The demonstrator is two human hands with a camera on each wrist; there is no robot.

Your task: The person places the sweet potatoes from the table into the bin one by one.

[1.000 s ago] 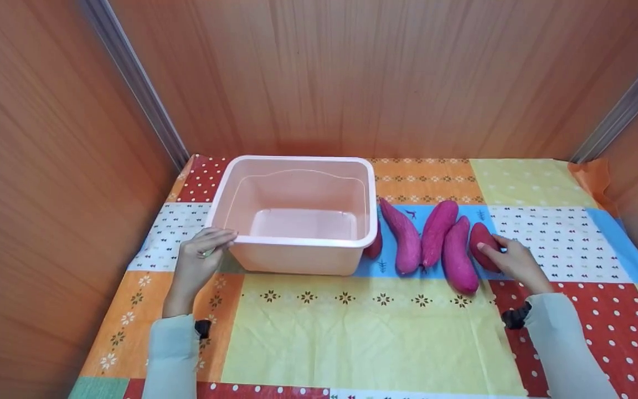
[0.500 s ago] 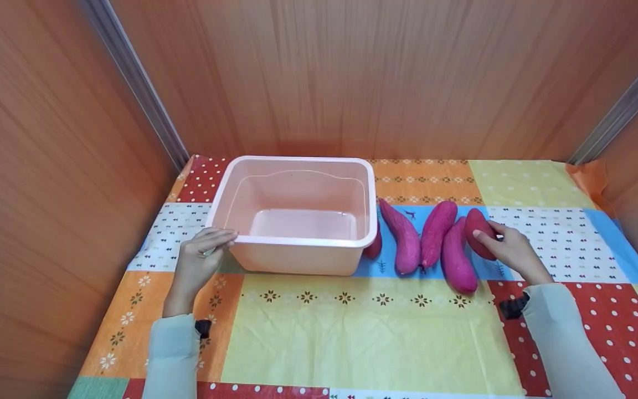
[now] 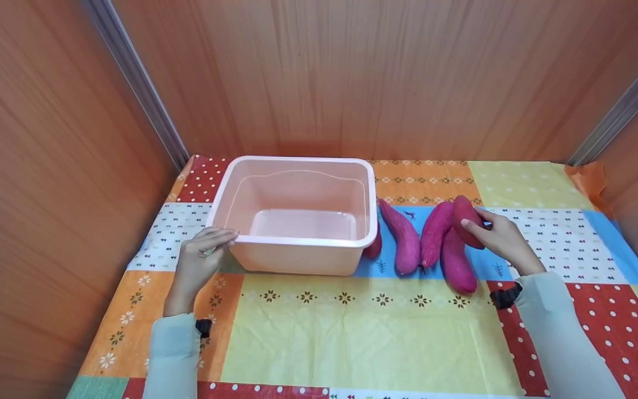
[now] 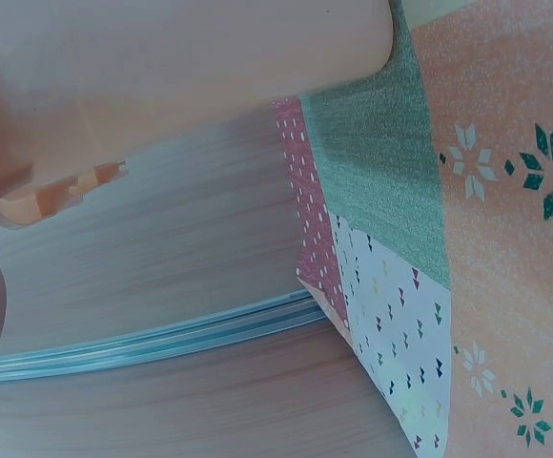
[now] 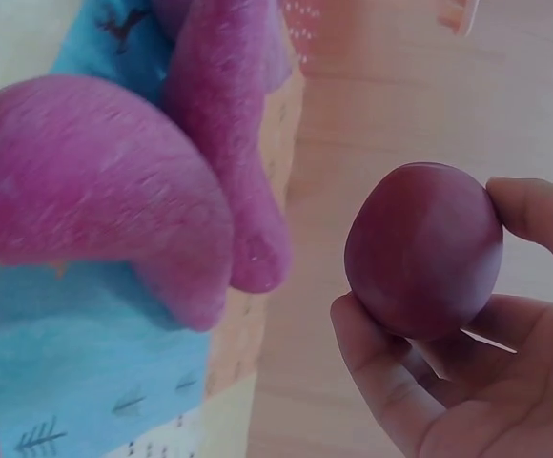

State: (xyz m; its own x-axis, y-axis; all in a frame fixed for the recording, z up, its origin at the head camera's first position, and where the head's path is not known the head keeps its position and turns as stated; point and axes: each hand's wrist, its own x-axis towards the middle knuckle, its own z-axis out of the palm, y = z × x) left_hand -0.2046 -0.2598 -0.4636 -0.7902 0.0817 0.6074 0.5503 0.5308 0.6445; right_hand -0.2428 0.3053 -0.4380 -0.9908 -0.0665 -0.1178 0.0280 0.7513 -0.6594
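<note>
With thumb and fingers, my right hand (image 3: 504, 239) holds a smooth dark-red oval fruit or vegetable (image 5: 424, 250), raised off the cloth and overlapping the rightmost purple sweet potato in the head view. Three long, curved purple sweet potatoes (image 3: 405, 238) lie side by side on the blue patch. My left hand (image 3: 200, 260) pinches the front left corner of the rim of a pale pink plastic tub (image 3: 297, 257); in the left wrist view only a bit of that hand shows. Nothing lies inside the tub.
Another dark-red thing (image 3: 373, 246) lies against the tub's right side, partly hidden by it. A patchwork-patterned cloth (image 3: 363, 338) covers the table. Wood-grain panels (image 3: 330, 77) stand at the back, left and right, with metal strips at the corners.
The right hand has lifted the dark-red oval from the cloth and carried it up and to the left, over the rightmost sweet potato. Left hand and tub stay put.
</note>
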